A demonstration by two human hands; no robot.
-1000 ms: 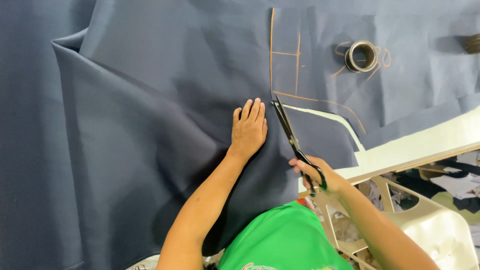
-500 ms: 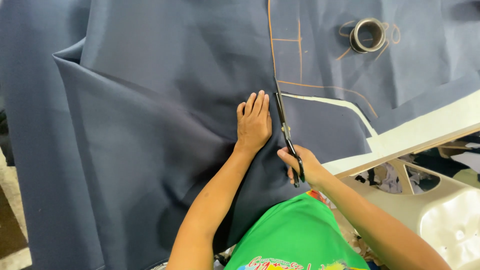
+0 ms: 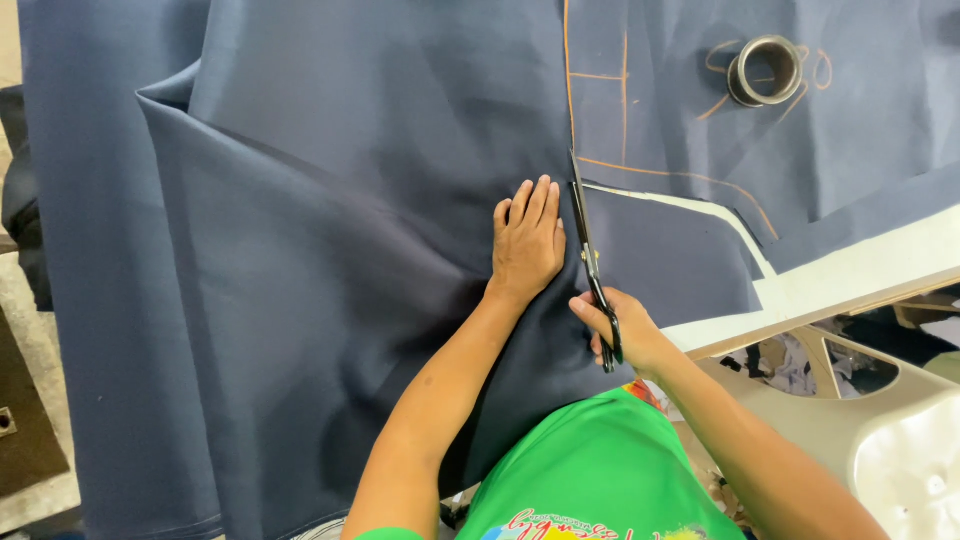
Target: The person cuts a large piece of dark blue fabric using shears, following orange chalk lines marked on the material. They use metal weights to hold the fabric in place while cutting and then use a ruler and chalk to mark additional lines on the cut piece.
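Scissors [image 3: 592, 262] sit clenched in my right hand [image 3: 622, 328], blades running up the orange chalk line [image 3: 566, 90] on the navy fabric [image 3: 330, 280] just beyond my grip, my left hand [image 3: 527, 240] pressed flat and empty alongside; next I judge the cut must follow that line straight.

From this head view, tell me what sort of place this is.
Probably a tailoring or garment-cutting workshop. Dark blue cloth marked with orange chalk lines covers a cutting table. The right hand works scissors along a line while the left hand presses the cloth flat.
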